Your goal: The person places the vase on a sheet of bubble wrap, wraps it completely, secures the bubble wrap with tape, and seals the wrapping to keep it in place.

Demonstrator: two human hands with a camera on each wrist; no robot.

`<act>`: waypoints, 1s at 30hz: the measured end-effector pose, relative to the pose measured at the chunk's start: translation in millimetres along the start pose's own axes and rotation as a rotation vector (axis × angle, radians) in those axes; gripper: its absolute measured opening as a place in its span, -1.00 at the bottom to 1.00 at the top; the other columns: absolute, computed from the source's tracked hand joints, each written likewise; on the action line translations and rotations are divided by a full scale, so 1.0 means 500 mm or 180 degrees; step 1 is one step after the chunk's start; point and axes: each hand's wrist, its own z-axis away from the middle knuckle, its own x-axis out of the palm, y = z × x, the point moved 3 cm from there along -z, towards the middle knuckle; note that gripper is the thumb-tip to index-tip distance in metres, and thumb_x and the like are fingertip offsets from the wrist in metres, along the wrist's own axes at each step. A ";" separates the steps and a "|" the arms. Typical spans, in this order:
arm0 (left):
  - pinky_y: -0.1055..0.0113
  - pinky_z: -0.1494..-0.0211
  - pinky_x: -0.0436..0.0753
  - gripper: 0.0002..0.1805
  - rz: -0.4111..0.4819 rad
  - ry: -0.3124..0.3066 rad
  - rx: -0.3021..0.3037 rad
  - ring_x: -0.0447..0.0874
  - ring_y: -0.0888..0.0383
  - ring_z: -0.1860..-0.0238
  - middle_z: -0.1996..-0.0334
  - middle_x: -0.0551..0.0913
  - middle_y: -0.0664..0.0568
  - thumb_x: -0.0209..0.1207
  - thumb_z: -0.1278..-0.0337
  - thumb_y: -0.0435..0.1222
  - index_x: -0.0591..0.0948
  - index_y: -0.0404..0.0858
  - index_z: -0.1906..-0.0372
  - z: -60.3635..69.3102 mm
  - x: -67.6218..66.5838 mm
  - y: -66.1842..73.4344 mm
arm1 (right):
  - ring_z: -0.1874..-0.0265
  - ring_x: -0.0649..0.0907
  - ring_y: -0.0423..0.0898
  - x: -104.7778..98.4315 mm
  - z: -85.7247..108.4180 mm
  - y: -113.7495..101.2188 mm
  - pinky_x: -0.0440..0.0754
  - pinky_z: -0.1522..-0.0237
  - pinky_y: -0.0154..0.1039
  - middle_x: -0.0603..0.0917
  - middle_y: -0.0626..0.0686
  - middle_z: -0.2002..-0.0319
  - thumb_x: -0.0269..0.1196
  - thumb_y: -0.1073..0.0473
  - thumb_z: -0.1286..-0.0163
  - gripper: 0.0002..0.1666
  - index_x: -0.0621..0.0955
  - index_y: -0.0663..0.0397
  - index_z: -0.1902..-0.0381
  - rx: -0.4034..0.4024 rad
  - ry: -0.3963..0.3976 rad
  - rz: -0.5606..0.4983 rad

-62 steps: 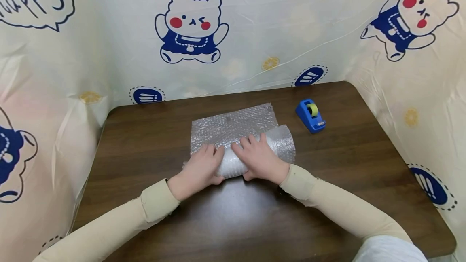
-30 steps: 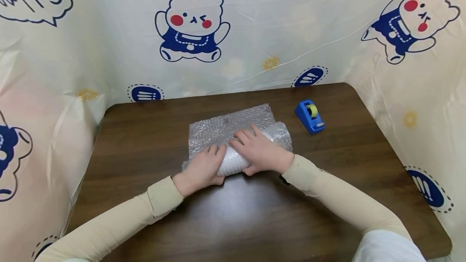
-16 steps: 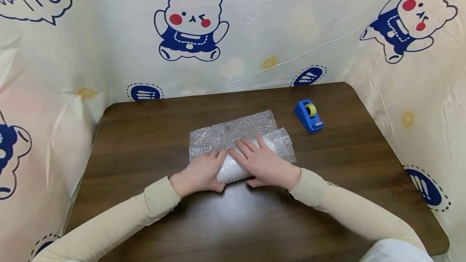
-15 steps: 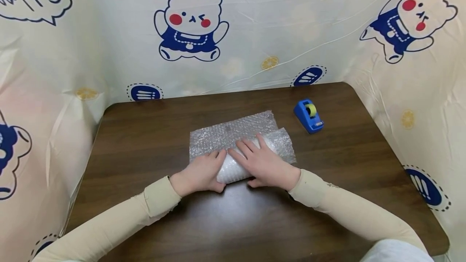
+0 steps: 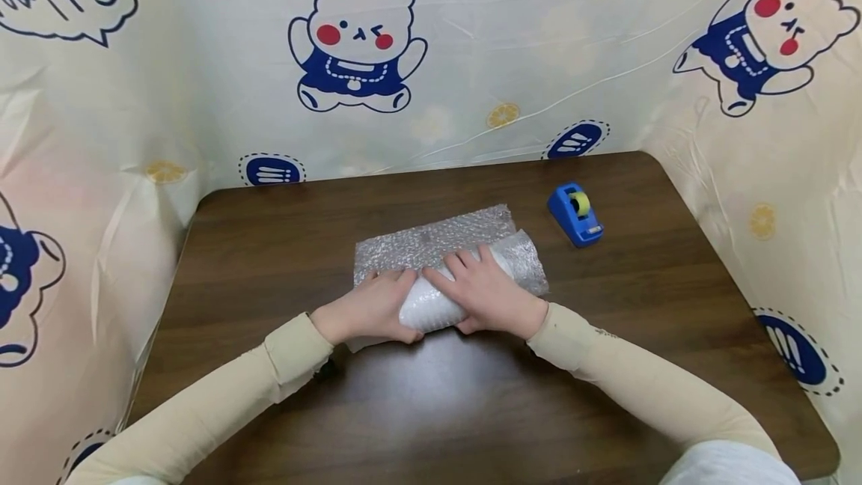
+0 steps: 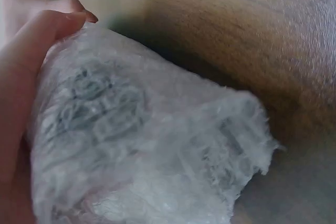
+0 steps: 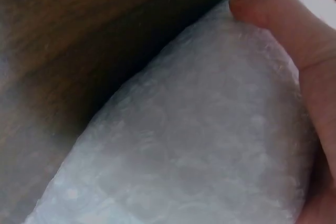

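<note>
- Head: I see the left hand (image 5: 373,307) and right hand (image 5: 490,294) curled round a bubble-wrap roll (image 5: 432,304) on the wood-grained surface (image 5: 269,238); beyond, flat film (image 5: 431,240) isn't yet rolled, the blue tape dispenser (image 5: 566,217) untouched.
- Left wrist: the roll's end looks crumpled, ragged.
- Right wrist: cloudy, dimpled plastic, rounded.

bubble wrap (image 6: 131,124): blurred, left wrist view | leftmost bear print (image 5: 20,264): cropped

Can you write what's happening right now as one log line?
left hand: grips bubble-wrap roll | right hand: grips same roll | flat bubble wrap: beyond roll, on table | blue tape dispenser: right of roll, untouched
</note>
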 end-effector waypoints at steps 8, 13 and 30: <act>0.05 0.11 0.62 -0.02 -0.0260 0.0298 0.0162 0.51 -0.01 0.14 0.12 0.54 -0.11 0.43 0.12 0.35 0.53 -0.38 -0.16 0.001 -0.005 -0.002 | 0.01 0.61 0.15 0.002 -0.011 0.013 0.55 -0.01 0.22 0.63 0.14 -0.04 0.56 -0.41 0.17 0.23 0.42 -0.05 -0.42 -0.0059 -0.0034 -0.0065; -0.22 -0.28 0.51 0.03 0.0193 0.0131 0.0008 0.56 0.00 0.03 0.01 0.53 -0.11 0.36 0.03 0.40 0.44 -0.36 -0.26 -0.002 -0.002 -0.011 | 0.02 0.62 0.14 0.005 -0.012 0.015 0.56 0.01 0.19 0.64 0.14 -0.02 0.54 -0.41 0.15 0.20 0.43 -0.04 -0.40 -0.0079 -0.0007 -0.0124; 0.15 0.04 0.63 0.17 0.1292 -0.0460 -0.0560 0.60 0.08 0.05 -0.11 0.54 -0.07 0.40 0.09 0.39 0.27 -0.24 -0.47 -0.016 0.003 -0.034 | 0.09 0.65 0.15 -0.003 -0.014 0.016 0.59 0.07 0.12 0.66 0.14 0.03 0.48 -0.42 0.08 0.14 0.45 -0.03 -0.40 -0.0075 -0.0025 -0.0085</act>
